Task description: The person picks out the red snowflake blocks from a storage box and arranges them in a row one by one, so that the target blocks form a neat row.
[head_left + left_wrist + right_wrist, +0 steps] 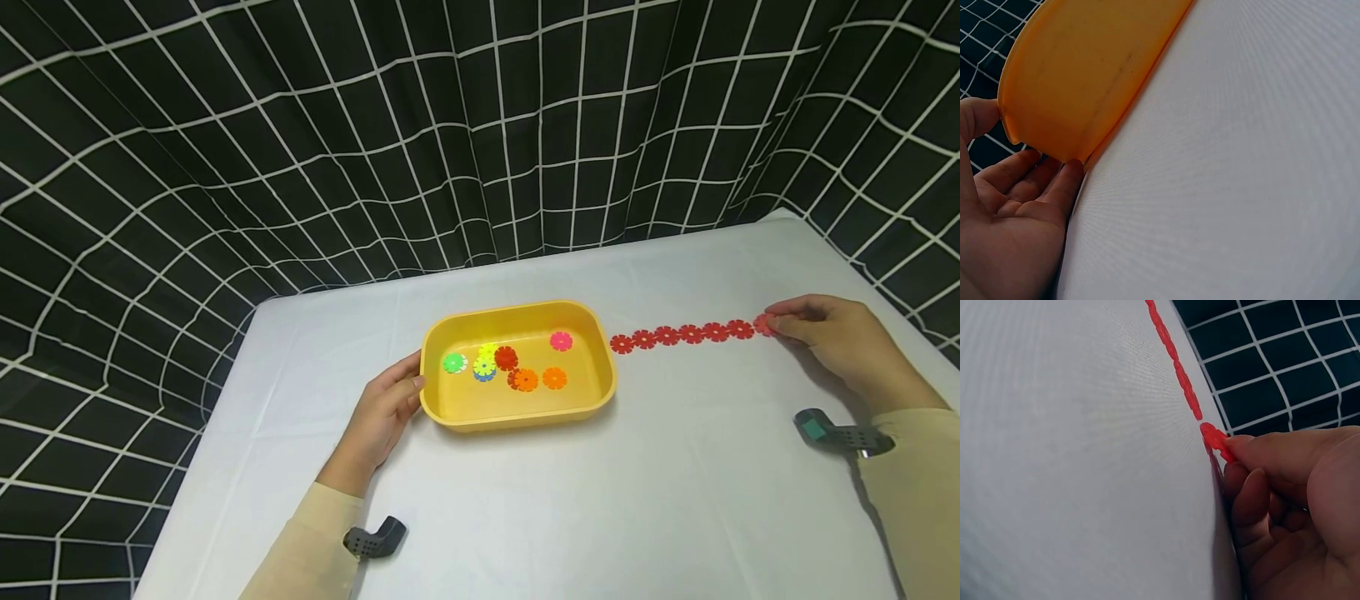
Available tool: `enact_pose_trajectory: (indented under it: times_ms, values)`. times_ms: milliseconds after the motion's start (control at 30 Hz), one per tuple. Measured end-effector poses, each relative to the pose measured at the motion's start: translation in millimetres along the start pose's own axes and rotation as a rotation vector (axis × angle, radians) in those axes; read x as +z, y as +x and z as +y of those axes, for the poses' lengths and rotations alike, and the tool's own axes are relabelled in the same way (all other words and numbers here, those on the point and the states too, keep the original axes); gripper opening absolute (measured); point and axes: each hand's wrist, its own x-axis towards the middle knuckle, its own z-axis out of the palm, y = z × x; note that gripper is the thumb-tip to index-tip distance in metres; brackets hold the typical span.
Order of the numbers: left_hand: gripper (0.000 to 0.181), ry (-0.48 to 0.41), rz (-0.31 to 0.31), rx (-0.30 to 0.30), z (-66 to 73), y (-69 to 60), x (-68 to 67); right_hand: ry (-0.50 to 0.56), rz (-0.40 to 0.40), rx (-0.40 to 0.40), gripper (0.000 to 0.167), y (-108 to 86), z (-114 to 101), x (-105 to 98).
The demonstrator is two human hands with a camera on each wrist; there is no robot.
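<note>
My left hand point(385, 412) grips the left end of a yellow plastic tray point(517, 419). In the left wrist view the thumb is at the tray's rim and the fingertips point(1072, 167) touch its lower side. To the right of the tray, several red notched discs point(691, 334) lie in a row, edge to edge. At the row's right end my right hand point(847, 342) pinches a red notched disc point(1213, 436) between thumb and fingers. This disc is slightly raised in the right wrist view, with a small gap from the row. The fingers partly hide it.
Inside the tray lie loose notched discs, among them a green disc point(453, 362), a pink disc point(561, 341) and an orange disc point(555, 378). Under everything is a white-covered table point(600, 508). A black curtain with white grid lines point(480, 150) hangs behind it.
</note>
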Motion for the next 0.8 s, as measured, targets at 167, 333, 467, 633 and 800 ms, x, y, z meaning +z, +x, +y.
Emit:
enact_pose_trajectory:
  times_ms: [167, 333, 467, 633, 800]
  values:
    - [0.053, -0.001, -0.003, 0.0, 0.7, -0.5, -0.7, -0.001, 0.0, -0.001, 0.067, 0.2, 0.4, 1.6]
    - [0.053, 0.003, -0.009, -0.002, 1.1, -0.7, -0.7, 0.007, 0.001, -0.015, 0.073, -1.2, 1.5, 1.5]
    - [0.053, 0.003, -0.012, -0.001, 0.8, -0.6, -0.6, 0.01, 0.013, -0.015, 0.074, -1.5, 1.9, 1.4]
    - [0.053, 0.003, -0.014, 0.001, 0.9, -0.5, -0.6, 0.043, 0.043, -0.007, 0.074, -1.6, 2.4, 1.5]
    - [0.053, 0.006, -0.015, -0.001, 1.0, -0.7, -0.4, 0.259, 0.069, -0.03, 0.064, -3.5, 2.7, 0.1]
